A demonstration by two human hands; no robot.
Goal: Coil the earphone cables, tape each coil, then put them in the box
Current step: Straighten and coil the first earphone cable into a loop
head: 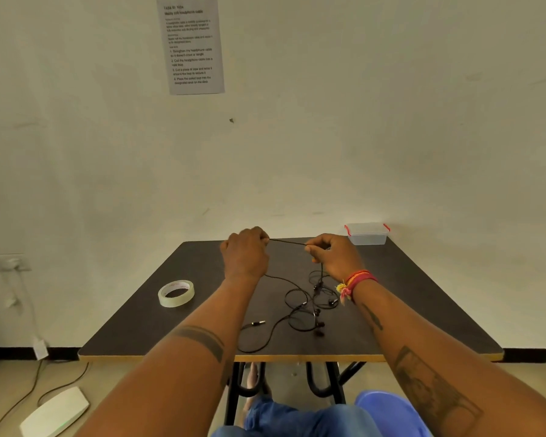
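Black earphone cables [297, 305] lie in a loose tangle on the dark table [407, 310], with a jack plug near the front. My left hand [246, 253] and my right hand [333, 253] are raised over the table's far half, each pinching the same cable. A short length is stretched taut between them, and the rest hangs from my right hand down into the tangle. A roll of clear tape [176, 293] lies to the left. The clear plastic box [367, 234] with red clips stands at the far right corner, lid on.
A printed instruction sheet [191, 44] hangs on the wall behind the table. On the floor at the left are a white flat device [56, 411] and trailing wires from a wall socket [10, 262]. The table's front edge is close to my knees.
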